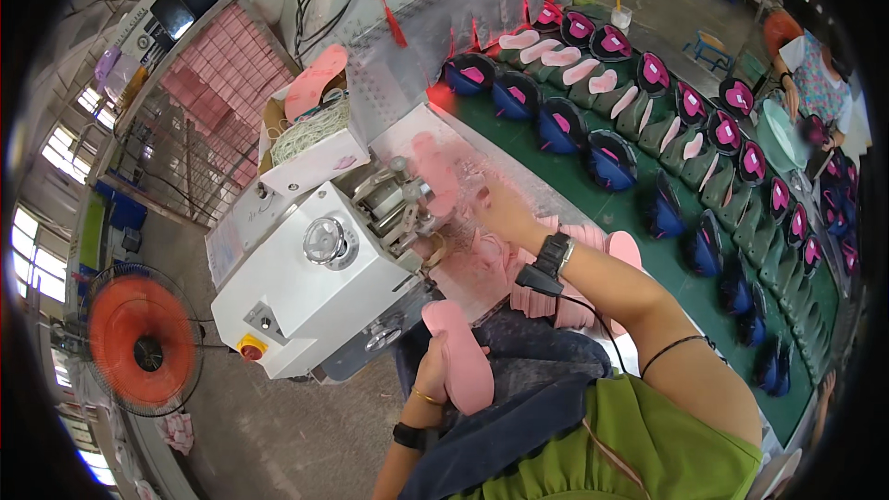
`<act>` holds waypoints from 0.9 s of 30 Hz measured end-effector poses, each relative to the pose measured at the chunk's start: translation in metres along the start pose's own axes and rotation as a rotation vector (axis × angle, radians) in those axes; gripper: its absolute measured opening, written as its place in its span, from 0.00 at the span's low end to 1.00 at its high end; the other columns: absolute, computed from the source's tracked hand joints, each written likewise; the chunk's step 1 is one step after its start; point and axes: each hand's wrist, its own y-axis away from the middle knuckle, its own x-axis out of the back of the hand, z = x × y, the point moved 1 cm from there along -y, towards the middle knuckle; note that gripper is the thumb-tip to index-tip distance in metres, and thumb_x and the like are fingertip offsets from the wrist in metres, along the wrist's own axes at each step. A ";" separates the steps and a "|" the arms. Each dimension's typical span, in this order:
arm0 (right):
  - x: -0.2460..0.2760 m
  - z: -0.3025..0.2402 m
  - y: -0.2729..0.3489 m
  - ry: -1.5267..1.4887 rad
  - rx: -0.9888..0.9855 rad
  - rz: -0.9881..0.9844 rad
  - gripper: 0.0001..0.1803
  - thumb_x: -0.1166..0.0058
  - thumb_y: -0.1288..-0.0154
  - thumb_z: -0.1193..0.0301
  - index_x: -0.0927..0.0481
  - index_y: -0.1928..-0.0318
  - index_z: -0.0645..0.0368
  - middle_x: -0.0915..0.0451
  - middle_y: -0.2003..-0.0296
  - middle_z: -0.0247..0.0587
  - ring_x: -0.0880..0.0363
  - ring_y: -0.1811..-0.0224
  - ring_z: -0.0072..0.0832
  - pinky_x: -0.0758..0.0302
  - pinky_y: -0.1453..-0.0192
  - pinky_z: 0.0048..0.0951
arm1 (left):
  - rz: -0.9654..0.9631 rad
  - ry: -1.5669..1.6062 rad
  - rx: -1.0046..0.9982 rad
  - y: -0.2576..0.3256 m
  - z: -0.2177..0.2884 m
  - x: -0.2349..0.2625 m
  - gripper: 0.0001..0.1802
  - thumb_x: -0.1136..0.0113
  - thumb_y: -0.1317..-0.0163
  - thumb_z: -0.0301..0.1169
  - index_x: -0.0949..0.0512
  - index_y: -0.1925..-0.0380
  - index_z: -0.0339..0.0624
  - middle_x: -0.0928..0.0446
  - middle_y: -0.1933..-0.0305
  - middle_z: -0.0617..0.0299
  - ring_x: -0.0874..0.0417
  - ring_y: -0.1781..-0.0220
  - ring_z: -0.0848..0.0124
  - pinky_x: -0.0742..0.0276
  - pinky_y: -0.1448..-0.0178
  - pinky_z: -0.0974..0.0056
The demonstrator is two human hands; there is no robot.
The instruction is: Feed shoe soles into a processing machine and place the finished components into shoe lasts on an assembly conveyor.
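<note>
My left hand (pixel 431 376), low in front of my lap, is closed round a pink insole (pixel 463 372); there may be more than one layer in it. Over the dusty worktable, my right hand (pixel 505 213) reaches to the right of the machine's rollers, its fingers toward another pink insole (pixel 435 171). Blur hides whether those fingers touch or grip anything. The white machine (pixel 301 268) with metal rollers and a round knob stands left of my hands. Thin pink scraps (pixel 482 259) lie below my right hand, and a pile of pink insoles (pixel 546 301) sits beneath my right forearm.
An open box (pixel 315 153) of pale cord, with a pink sole in it, sits behind the machine. To the right, a green conveyor (pixel 602 208) carries rows of shoe parts. An orange fan (pixel 143 347) stands at left. A person (pixel 824 83) works at far right.
</note>
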 end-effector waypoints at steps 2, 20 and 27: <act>0.010 0.007 -0.006 0.245 0.194 0.175 0.20 0.42 0.40 0.62 0.27 0.53 0.63 0.21 0.63 0.51 0.19 0.58 0.48 0.24 0.56 0.45 | 0.001 -0.014 -0.032 -0.004 0.003 -0.008 0.27 0.60 0.26 0.47 0.30 0.45 0.33 0.21 0.52 0.48 0.17 0.55 0.55 0.20 0.48 0.56; 0.013 0.035 -0.064 -0.473 -0.058 0.307 0.11 0.45 0.38 0.66 0.22 0.65 0.62 0.22 0.72 0.48 0.16 0.69 0.37 0.22 0.64 0.41 | 0.141 -0.049 -0.065 -0.004 -0.001 -0.009 0.26 0.54 0.29 0.48 0.30 0.43 0.39 0.23 0.48 0.54 0.20 0.47 0.58 0.24 0.43 0.54; 0.283 0.190 0.081 0.113 0.036 0.916 0.09 0.56 0.28 0.67 0.32 0.56 0.61 0.26 0.71 0.45 0.22 0.81 0.32 0.20 0.80 0.35 | -0.127 -0.170 0.054 -0.035 0.004 -0.036 0.26 0.55 0.33 0.46 0.29 0.45 0.37 0.22 0.48 0.53 0.21 0.46 0.56 0.27 0.38 0.53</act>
